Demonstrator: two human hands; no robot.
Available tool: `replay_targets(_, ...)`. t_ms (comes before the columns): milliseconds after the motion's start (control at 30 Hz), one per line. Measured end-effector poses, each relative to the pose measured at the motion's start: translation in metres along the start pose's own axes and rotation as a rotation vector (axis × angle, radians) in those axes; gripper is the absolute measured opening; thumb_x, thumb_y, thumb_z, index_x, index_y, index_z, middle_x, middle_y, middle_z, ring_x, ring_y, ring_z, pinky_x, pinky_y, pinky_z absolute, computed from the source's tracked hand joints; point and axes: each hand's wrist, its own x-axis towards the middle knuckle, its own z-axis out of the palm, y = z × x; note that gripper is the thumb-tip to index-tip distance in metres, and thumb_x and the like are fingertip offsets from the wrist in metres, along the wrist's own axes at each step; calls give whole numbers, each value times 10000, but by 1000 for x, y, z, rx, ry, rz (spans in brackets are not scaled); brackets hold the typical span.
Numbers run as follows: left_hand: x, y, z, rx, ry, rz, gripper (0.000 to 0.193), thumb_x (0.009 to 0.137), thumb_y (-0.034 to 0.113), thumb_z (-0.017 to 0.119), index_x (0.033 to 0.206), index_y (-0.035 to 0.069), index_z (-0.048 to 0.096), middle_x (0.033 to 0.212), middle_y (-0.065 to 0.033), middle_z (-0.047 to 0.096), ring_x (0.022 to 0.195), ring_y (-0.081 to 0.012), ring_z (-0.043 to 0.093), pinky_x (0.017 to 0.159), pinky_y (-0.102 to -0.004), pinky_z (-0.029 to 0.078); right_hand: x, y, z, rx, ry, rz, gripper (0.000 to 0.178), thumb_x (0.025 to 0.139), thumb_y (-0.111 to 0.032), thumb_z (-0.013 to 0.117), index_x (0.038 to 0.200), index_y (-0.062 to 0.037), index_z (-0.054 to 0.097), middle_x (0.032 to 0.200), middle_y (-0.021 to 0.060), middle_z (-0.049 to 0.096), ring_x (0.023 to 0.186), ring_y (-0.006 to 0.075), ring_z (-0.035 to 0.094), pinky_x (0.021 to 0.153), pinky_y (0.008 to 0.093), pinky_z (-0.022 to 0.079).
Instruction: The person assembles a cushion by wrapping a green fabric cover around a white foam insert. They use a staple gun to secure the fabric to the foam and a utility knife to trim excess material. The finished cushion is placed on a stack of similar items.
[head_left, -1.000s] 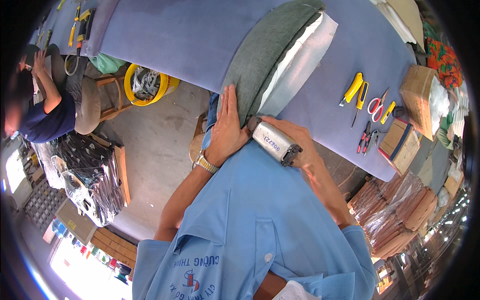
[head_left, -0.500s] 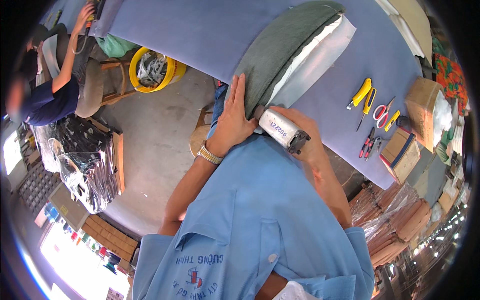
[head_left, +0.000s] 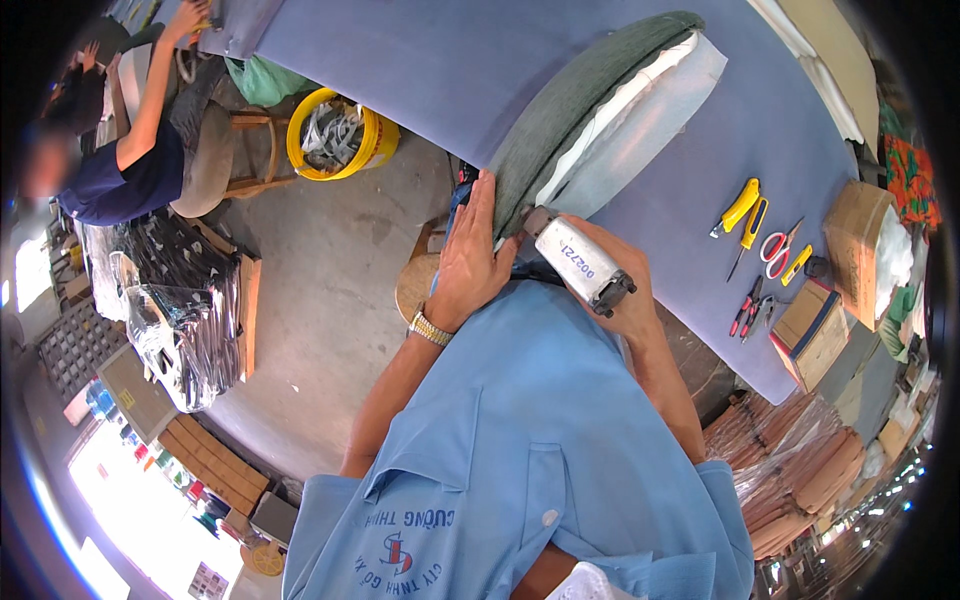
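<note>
A dark green upholstered pad with a long curved outline stands tilted on the blue-covered table. Along its right side, white padding and a pale sheet show past the green fabric. My left hand lies with straight fingers against the left side of the pad's near end, its thumb towards the tool. Wrapped around a silver staple gun, my right hand is closed. The gun's nose is at the pad's near end, close to my left thumb; whether it touches cannot be made out.
To the right on the table lie a yellow cutter, a screwdriver, red-handled scissors and pliers. Cardboard boxes stand beyond. Left are a yellow bucket of scraps, a stool and a co-worker.
The view has shifted, so the surroundings sit further right. The pad is tipped more onto its edge, showing less of its green face. Both hands stay at its near end.
</note>
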Motion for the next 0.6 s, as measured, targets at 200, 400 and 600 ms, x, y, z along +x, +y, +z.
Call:
replay_targets(200, 1, -1, 1, 86, 66, 96, 867, 846, 21, 651, 1619, -13, 261, 1664, -226, 322, 1558, -353, 296, 1259, -513, 246, 7, 2, 2, -18, -60, 20, 614, 792, -125, 770, 1383, -29, 638, 1301, 194, 704, 1164, 317, 710, 981, 373, 549)
replay_targets(400, 1, 0, 4, 80, 92, 116, 881, 789, -35, 644, 1607, 1, 319, 1670, -203, 327, 1562, -343, 296, 1264, -512, 230, 8, 0, 1, -27, -114, 59, 632, 777, -141, 775, 1385, -40, 636, 1323, 196, 691, 1192, 340, 693, 1004, 387, 539)
replay_targets(600, -1, -6, 26, -27, 190, 120, 877, 758, -72, 642, 1588, 12, 373, 1678, -195, 315, 1553, -365, 309, 1252, -518, 265, 12, -19, 5, -145, -188, 240, 665, 756, -162, 766, 1396, -66, 613, 1315, 198, 680, 1176, 386, 679, 991, 385, 540)
